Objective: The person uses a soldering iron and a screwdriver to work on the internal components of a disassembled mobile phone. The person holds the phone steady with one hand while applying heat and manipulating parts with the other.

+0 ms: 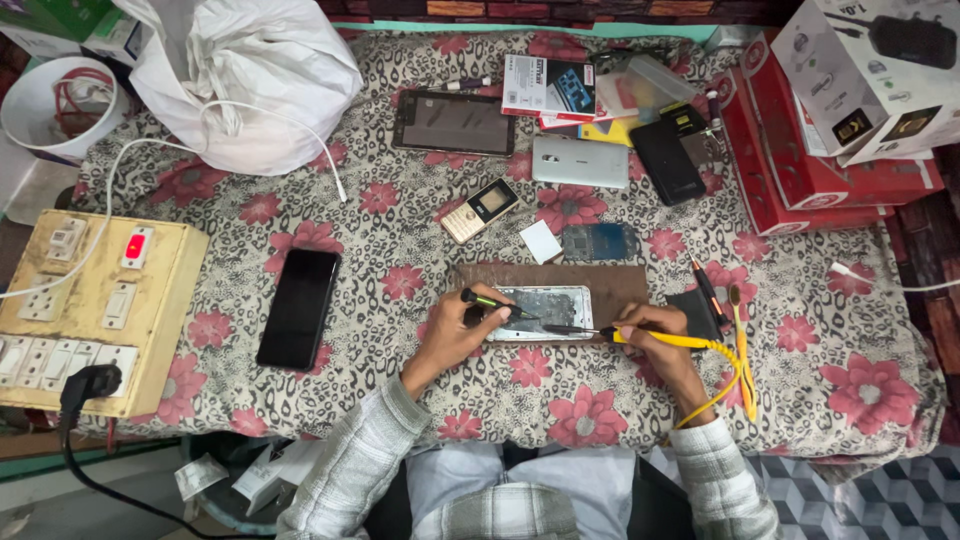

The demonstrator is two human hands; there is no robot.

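Left hand [452, 335] gripping a green-handled tool [490, 301], right hand [650, 335] pinching the yellow soldering iron [640, 336] over the opened phone [542, 312] — one slip could scorch the board, I'd say.

We have single head view: looks steeply down from above own torso onto floral cloth [400, 210], moderately near; far table edge at frame top.

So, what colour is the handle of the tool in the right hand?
Yellow: the soldering iron in the right hand, seen in the head view.
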